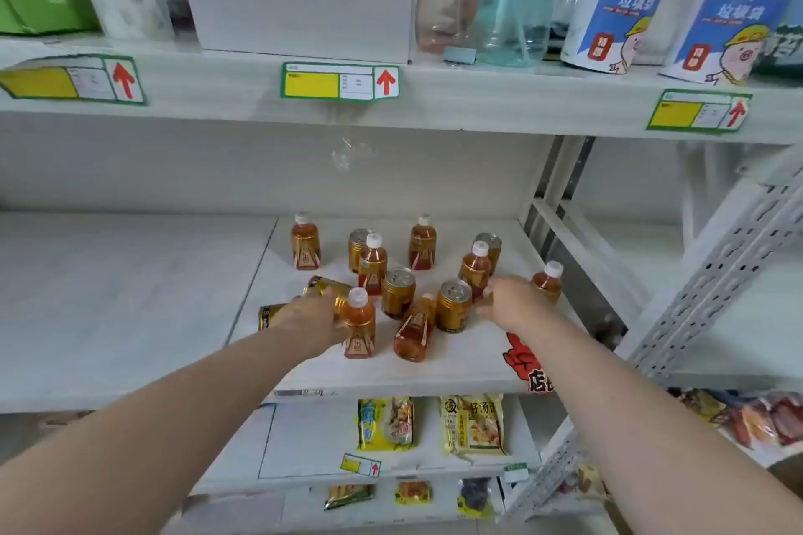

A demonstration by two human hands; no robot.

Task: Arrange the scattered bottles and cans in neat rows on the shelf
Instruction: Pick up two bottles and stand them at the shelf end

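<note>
Stock on white middle shelf: amber tea bottles with white caps, six upright by my count, plus one tipped bottle. Gold metal cans: four upright, two toppled cans at the left. All are scattered, not in rows. Left hand lies over the toppled cans; its fingers are hidden, so I cannot tell the grip. Right hand sits between an upright can and the rightmost bottle; its fingers are likewise hidden from me.

Bare forearms (and bare hands)
</note>
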